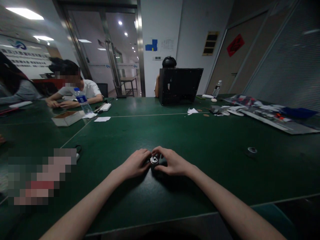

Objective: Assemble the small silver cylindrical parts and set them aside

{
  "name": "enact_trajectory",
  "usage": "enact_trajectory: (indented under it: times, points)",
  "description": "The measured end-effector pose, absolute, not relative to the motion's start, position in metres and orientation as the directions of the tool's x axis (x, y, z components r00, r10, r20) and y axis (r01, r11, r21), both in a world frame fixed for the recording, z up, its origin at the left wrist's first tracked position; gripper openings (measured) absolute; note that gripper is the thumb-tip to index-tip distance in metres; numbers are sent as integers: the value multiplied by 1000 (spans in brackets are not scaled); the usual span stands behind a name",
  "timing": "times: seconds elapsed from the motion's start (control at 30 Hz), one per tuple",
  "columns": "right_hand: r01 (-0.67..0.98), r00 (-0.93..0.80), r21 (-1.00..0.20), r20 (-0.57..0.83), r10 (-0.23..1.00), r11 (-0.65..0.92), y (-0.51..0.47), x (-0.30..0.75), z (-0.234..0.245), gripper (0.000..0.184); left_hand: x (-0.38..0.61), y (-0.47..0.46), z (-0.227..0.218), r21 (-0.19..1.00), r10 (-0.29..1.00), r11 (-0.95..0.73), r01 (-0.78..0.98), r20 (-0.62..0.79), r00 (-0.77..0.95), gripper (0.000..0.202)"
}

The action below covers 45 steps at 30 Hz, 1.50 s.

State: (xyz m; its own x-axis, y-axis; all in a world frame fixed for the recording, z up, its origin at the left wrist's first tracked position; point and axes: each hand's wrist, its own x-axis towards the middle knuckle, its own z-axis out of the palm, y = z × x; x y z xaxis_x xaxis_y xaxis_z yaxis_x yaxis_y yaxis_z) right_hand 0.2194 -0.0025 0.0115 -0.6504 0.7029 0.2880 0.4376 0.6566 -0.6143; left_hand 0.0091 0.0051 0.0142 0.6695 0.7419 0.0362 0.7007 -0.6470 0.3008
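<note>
A small dark cylinder with a shiny silver top (pixel 154 160) stands upright on the green table, between my two hands. My left hand (pixel 137 163) curls its fingers against the cylinder's left side; its fingertips are partly hidden. From the right, my right hand (pixel 170 160) reaches round it, with the thumb at the near side and bent fingers at the far side. Much of the cylinder's dark body is in shadow, and I cannot make out its exact kind. A small round clear-and-dark piece (pixel 252 150) lies well to the right of my right hand.
The green table (pixel 125 133) has a white open box (pixel 67 118) and a water bottle (pixel 83 101) at left. A black case (pixel 180 86) stands at the back. Papers and a board (pixel 275 121) lie at right. Several people sit around the table.
</note>
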Motion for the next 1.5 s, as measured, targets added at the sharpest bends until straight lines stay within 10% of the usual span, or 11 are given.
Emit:
enact_trajectory:
  times: [1.5]
  points:
    - [493,-576,-612,303,759,618,9,218,-7,44,7,4,13,361,728,-672,646,169,664,30]
